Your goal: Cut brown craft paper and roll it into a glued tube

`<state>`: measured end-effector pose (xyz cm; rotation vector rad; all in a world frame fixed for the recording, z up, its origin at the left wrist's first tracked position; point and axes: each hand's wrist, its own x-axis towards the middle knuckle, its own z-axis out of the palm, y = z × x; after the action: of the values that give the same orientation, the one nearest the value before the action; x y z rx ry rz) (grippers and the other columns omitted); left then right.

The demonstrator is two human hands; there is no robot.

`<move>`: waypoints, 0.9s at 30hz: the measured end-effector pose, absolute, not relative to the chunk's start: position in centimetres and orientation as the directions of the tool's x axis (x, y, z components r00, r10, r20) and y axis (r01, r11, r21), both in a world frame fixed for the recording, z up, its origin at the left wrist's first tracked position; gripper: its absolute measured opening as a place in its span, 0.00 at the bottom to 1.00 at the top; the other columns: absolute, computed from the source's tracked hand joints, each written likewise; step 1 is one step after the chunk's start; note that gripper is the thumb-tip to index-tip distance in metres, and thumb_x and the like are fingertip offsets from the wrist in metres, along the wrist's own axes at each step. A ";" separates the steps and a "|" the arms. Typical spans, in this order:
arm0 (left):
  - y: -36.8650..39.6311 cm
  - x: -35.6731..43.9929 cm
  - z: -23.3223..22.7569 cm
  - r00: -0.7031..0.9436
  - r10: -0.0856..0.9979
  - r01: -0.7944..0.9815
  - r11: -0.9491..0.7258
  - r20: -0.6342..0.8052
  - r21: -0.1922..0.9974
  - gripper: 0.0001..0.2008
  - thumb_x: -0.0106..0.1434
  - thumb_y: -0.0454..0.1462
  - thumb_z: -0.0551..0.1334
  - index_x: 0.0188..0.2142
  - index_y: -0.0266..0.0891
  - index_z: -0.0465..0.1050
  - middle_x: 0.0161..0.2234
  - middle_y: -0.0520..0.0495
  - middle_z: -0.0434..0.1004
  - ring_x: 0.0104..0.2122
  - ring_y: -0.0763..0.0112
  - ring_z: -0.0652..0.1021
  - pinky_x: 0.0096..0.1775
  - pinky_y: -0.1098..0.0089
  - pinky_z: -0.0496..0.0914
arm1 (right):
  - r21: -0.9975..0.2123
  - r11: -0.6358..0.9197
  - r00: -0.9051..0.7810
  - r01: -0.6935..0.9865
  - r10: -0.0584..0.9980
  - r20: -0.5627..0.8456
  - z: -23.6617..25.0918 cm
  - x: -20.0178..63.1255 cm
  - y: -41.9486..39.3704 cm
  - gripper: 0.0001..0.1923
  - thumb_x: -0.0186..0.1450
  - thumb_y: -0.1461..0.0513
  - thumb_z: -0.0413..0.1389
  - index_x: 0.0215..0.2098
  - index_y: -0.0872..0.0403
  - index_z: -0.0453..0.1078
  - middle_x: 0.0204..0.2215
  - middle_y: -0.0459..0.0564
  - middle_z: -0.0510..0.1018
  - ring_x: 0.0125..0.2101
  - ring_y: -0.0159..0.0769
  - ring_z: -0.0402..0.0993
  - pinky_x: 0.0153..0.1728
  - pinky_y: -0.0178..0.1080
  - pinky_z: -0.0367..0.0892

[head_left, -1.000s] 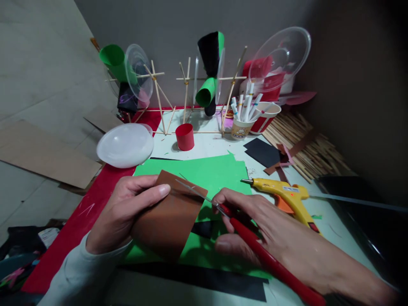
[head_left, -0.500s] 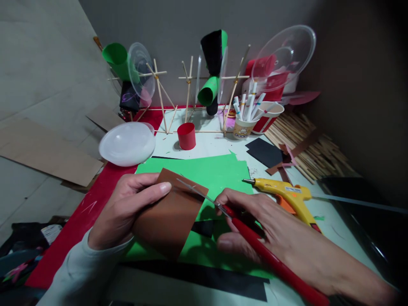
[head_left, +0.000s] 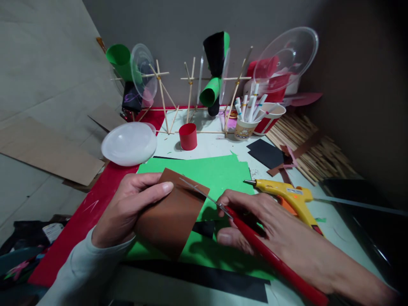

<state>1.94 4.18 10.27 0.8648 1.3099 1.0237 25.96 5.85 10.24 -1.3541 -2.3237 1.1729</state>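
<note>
My left hand [head_left: 129, 208] is closed on a sheet of brown paper [head_left: 172, 216], thumb on top near its upper left edge. In my right hand [head_left: 264, 225] is a pair of red-handled scissors [head_left: 255, 238], fingers wrapped round the handles. The scissor blades lie across the upper part of the brown paper, reaching in from its right edge. Beneath both hands lies green paper [head_left: 204, 168], with a black paper strip [head_left: 223, 280] along the near side. The lower blade is partly hidden by the paper.
A yellow hot glue gun [head_left: 280, 189] lies to the right. Farther back stand a red paper ring [head_left: 188, 137], a paper cup [head_left: 245, 129] of white sticks and wooden stick frames [head_left: 191, 87] with paper cones. Black paper [head_left: 266, 153], a bundle of sticks [head_left: 306, 144] and a white plastic lid [head_left: 129, 144] lie around.
The view has shifted slightly, so everything sits a little farther right. Both hands keep their hold, and the scissors stay across the brown paper with hardly any visible movement.
</note>
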 end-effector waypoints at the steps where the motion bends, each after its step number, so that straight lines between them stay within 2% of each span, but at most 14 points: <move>1: 4.2 2.0 10.3 -0.025 0.939 -0.101 0.338 -0.342 0.936 0.14 0.54 0.42 0.74 0.41 0.41 0.85 0.33 0.48 0.85 0.31 0.68 0.79 0.32 0.73 0.70 | -0.722 0.258 -0.551 0.642 0.810 -0.201 10.2 26.0 5.9 0.17 0.67 0.45 0.56 0.40 0.48 0.73 0.33 0.47 0.81 0.30 0.39 0.75 0.24 0.36 0.61; 8: 4.3 1.9 10.1 -0.033 0.939 -0.087 0.337 -0.341 0.937 0.15 0.54 0.42 0.74 0.41 0.41 0.85 0.34 0.48 0.86 0.31 0.66 0.80 0.33 0.72 0.71 | -0.731 0.248 -0.543 0.635 0.817 -0.194 9.8 26.0 5.8 0.22 0.67 0.41 0.54 0.38 0.49 0.73 0.29 0.46 0.79 0.26 0.36 0.71 0.22 0.35 0.58; 14: 4.4 1.6 9.8 -0.013 0.941 -0.081 0.335 -0.337 0.939 0.14 0.56 0.42 0.73 0.41 0.42 0.85 0.35 0.49 0.86 0.32 0.65 0.82 0.36 0.70 0.74 | -0.741 0.267 -0.580 0.616 0.790 -0.197 9.7 26.0 5.9 0.24 0.69 0.42 0.52 0.28 0.51 0.65 0.19 0.40 0.67 0.22 0.30 0.59 0.23 0.35 0.55; 19: 4.5 1.6 9.6 -0.005 0.945 -0.047 0.327 -0.328 0.944 0.13 0.56 0.42 0.73 0.40 0.42 0.85 0.36 0.48 0.86 0.32 0.64 0.82 0.36 0.70 0.74 | -0.757 0.288 -0.599 0.586 0.783 -0.167 9.7 26.2 5.8 0.23 0.71 0.44 0.52 0.27 0.52 0.66 0.19 0.40 0.68 0.21 0.29 0.58 0.24 0.34 0.55; 27: 4.7 1.6 9.6 0.019 0.947 -0.011 0.321 -0.321 0.947 0.11 0.55 0.43 0.73 0.38 0.44 0.86 0.31 0.48 0.85 0.29 0.65 0.80 0.32 0.72 0.73 | -0.742 0.279 -0.594 0.609 0.781 -0.194 10.2 25.8 6.0 0.22 0.68 0.45 0.57 0.26 0.51 0.65 0.17 0.39 0.64 0.21 0.30 0.59 0.24 0.34 0.54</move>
<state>1.55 4.71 9.61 0.9634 1.3234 0.9600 25.82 6.02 10.23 -1.2922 -2.3379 1.2099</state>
